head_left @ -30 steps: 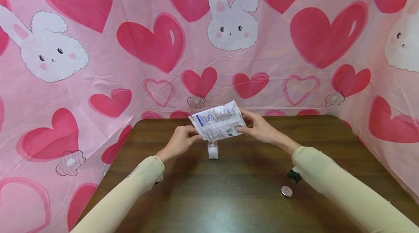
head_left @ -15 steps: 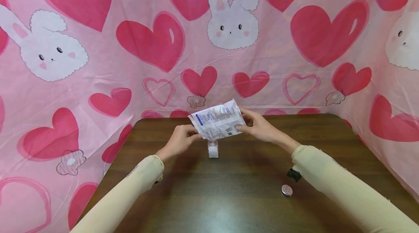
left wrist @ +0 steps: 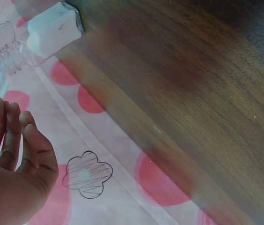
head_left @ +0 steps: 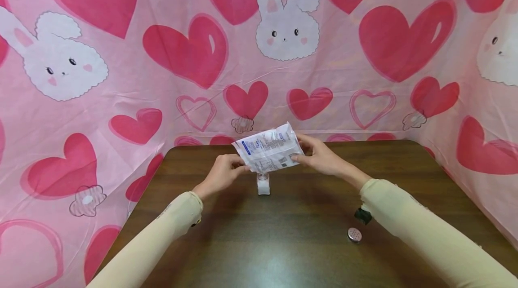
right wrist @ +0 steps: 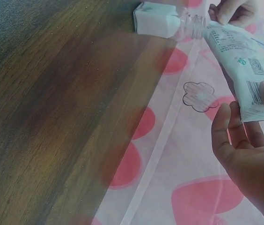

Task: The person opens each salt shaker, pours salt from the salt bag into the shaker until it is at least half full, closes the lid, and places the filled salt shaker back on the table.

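Note:
A printed white packet point(head_left: 270, 149) is held tilted over a small clear bottle point(head_left: 263, 185), its lower left corner at the bottle's mouth. White contents fill much of the bottle, which stands upright on the table. My left hand point(head_left: 225, 172) pinches the packet near that corner; in the left wrist view the bottle's threaded neck point(left wrist: 11, 57) shows beside the packet's edge. At the other end, my right hand point(head_left: 321, 158) grips the packet, thumb on the printed face and fingers behind. Whether anything is flowing at the mouth cannot be made out.
A round silver lid with holes point(head_left: 354, 235) lies on the brown wooden table point(head_left: 259, 243), near my right forearm. Pink cloth point(head_left: 283, 72) with hearts and rabbits hangs behind the table and along both sides. A few tiny pale specks point(left wrist: 164, 65) dot the tabletop.

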Tool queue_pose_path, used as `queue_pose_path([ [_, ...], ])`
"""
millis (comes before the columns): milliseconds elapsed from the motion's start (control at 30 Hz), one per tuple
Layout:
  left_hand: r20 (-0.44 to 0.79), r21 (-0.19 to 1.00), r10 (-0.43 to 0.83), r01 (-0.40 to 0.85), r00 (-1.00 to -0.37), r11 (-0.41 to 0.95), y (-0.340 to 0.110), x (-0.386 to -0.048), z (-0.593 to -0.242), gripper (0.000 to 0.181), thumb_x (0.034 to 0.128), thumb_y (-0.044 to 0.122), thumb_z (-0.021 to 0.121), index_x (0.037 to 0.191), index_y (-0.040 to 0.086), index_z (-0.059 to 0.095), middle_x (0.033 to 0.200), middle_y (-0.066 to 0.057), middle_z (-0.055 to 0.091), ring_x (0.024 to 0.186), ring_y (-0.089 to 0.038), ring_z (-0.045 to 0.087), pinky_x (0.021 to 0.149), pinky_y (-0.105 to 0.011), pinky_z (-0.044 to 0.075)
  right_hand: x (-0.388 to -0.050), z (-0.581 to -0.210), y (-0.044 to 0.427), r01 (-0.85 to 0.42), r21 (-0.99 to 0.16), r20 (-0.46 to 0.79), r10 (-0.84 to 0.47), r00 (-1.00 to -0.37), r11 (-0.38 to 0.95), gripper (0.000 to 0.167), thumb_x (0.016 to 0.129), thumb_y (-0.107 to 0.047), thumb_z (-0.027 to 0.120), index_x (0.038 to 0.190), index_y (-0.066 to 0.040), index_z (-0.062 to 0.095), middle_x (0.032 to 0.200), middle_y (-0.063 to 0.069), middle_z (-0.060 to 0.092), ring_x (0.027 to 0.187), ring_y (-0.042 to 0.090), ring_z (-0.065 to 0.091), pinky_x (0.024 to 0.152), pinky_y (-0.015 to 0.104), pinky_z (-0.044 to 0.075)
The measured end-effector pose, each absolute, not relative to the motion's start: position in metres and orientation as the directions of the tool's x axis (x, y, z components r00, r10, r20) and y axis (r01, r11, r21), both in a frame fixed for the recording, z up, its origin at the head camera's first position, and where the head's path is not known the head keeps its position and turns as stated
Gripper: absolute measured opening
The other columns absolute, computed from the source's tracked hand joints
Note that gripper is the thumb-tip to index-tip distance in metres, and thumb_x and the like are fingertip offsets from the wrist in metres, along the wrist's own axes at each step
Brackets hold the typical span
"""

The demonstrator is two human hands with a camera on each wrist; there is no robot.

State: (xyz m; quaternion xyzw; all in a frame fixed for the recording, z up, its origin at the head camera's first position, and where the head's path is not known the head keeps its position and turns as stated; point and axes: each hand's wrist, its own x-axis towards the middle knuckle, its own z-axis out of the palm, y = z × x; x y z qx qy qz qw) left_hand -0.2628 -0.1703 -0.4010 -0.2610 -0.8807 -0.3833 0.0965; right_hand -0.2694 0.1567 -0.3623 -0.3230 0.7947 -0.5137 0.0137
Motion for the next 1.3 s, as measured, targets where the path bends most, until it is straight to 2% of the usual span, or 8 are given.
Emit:
queue_pose_path([
  [233,0.381,0.61,0.386,0.542,-0.84,0.577,-0.17,-0.2637,-0.4013,0.008,0.0926,0.008,0.082,0.1,0.009,0.084,0.097,-0.004,0.076,0.076,-0.014,0.06,0.07,-0.031,0.052,-0.2695,-0.3618,0.157,-0.496,-0.824,0.303,-0.527,-0.794,0.273,0.063,0.095,-0.001,0.077,0.152,-0.002,0.05,0.117,0.02,0.069,0.096,0.032,0.067,0.065,0.039,0.06],
  [567,0.374,0.627,0.384,0.535,-0.845,0.566,-0.1701,-0.264,-0.4017,0.008,0.0918,0.005,0.082,0.1,0.008,0.083,0.095,-0.004,0.076,0.078,-0.022,0.063,0.071,-0.032,0.054,-0.2698,-0.3614,0.157,-0.506,-0.821,0.313,-0.531,-0.787,0.265,0.062,0.094,0.0,0.077,0.151,-0.001,0.051,0.116,0.021,0.069,0.096,0.033,0.068,0.065,0.04,0.061],
  [800,0.377,0.618,0.382,0.536,-0.844,0.575,-0.1696,-0.2624,-0.4008,0.009,0.0917,0.006,0.083,0.1,0.009,0.083,0.096,-0.002,0.076,0.077,-0.014,0.061,0.071,-0.032,0.054,-0.2701,-0.3618,0.1573,-0.513,-0.814,0.317,-0.531,-0.786,0.273,0.061,0.094,-0.001,0.077,0.15,-0.001,0.051,0.115,0.019,0.069,0.097,0.032,0.068,0.067,0.043,0.061],
  [1300,0.369,0.622,0.381,0.53,-0.848,0.577,-0.1693,-0.2616,-0.4006,0.009,0.0924,0.006,0.082,0.102,0.008,0.083,0.098,-0.003,0.076,0.078,-0.017,0.062,0.072,-0.032,0.054,-0.2699,-0.3624,0.1572,-0.514,-0.814,0.32,-0.53,-0.785,0.27,0.062,0.094,0.001,0.077,0.15,0.0,0.051,0.115,0.019,0.069,0.094,0.03,0.067,0.066,0.038,0.06],
])
